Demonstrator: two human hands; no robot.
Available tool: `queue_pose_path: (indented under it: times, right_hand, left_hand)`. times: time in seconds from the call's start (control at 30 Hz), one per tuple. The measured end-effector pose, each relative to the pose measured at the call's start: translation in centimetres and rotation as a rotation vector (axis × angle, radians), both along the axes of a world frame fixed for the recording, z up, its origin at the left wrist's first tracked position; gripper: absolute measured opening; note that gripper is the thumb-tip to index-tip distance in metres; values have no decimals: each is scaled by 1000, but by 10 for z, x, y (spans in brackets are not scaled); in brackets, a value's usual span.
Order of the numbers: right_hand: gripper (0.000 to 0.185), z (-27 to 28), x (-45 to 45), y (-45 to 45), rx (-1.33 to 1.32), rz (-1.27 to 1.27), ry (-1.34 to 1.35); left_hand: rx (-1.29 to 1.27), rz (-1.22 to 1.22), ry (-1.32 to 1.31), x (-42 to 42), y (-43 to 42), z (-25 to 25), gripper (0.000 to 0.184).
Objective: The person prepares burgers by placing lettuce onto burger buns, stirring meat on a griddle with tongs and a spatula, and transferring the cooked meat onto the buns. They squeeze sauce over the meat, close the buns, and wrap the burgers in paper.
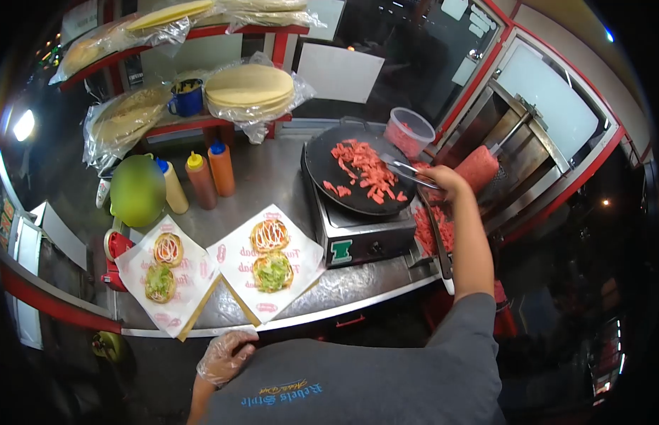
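Observation:
My right hand [446, 180] is closed on metal tongs [404, 166], whose tips reach the chopped reddish meat [361, 166] on a round black griddle pan [329, 184]. My left hand [226, 356], in a clear plastic glove, is at the counter's front edge with fingers curled; its palm side is hidden. Just beyond it lie two printed paper sheets. The left sheet [191, 283] carries an open bun with a sauced half [168, 250] and a lettuce half [159, 283]. On the right sheet [234, 251] sits another pair, one half sauced [270, 235], the other lettuce-topped [273, 273].
Three sauce bottles [221, 168] stand behind the sheets, beside a green rounded object [138, 191]. A meat cone [478, 170] is on the spit at right. A long knife [439, 241] lies near more meat [425, 230]. A plastic tub [412, 131] and bagged flatbreads [249, 88] are at the back.

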State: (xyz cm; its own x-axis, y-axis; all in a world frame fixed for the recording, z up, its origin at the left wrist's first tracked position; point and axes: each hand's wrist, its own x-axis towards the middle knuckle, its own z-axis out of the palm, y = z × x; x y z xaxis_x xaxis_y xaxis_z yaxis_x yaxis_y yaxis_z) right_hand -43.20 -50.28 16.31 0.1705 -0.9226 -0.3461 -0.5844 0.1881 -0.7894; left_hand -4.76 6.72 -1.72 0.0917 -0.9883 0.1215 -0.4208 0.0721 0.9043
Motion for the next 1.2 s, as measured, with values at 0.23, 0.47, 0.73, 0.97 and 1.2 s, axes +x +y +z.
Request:
queue_pose_path:
  times: [0.23, 0.47, 0.73, 0.97, 1.2]
  right_hand:
    - [31, 45, 72, 75, -930, 245, 599]
    - [37, 54, 64, 148, -910, 266, 1057]
    - [42, 51, 133, 198, -1050, 66, 883]
    - [36, -75, 314, 224, -728, 515, 493]
    - [33, -181, 399, 164, -695, 518, 568]
  left_hand:
    - [-143, -153, -75, 25, -23, 30, 24]
    - [-125, -44, -83, 51, -6, 9, 20]
    - [-109, -313, -90, 65, -11, 22, 25]
    - [-94, -316, 3, 77, 5, 9, 28]
    - [-144, -151, 36, 71, 47, -15, 26]
